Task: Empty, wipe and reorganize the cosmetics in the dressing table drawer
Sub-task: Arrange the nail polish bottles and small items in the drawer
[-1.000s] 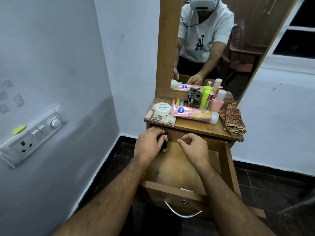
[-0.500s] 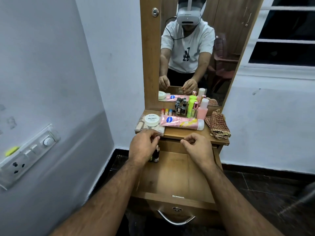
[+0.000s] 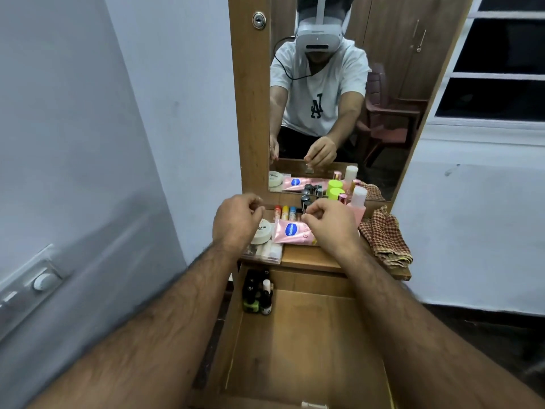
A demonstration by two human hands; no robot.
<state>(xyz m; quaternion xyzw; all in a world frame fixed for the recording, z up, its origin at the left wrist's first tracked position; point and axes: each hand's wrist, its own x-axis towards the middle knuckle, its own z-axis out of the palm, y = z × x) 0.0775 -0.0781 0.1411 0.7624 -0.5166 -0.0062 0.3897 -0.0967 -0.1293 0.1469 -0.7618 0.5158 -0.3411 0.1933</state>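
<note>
Wooden drawer (image 3: 309, 349) stands pulled open below me, bare but for a cluster of small dark bottles (image 3: 258, 295) upright in its far left corner. Both my hands are up over the desk (image 3: 312, 256). My left hand (image 3: 236, 222) hovers above the white round jar (image 3: 262, 231), its grip curled nearly closed; whether it has hold of anything I cannot tell. My right hand (image 3: 330, 224) is over the pink tube (image 3: 290, 231), thumb and forefinger pinched together by the small bottles (image 3: 306, 199) at the mirror (image 3: 339, 98), what they pinch too small to tell. Just right lies a checked cloth (image 3: 386, 237).
</note>
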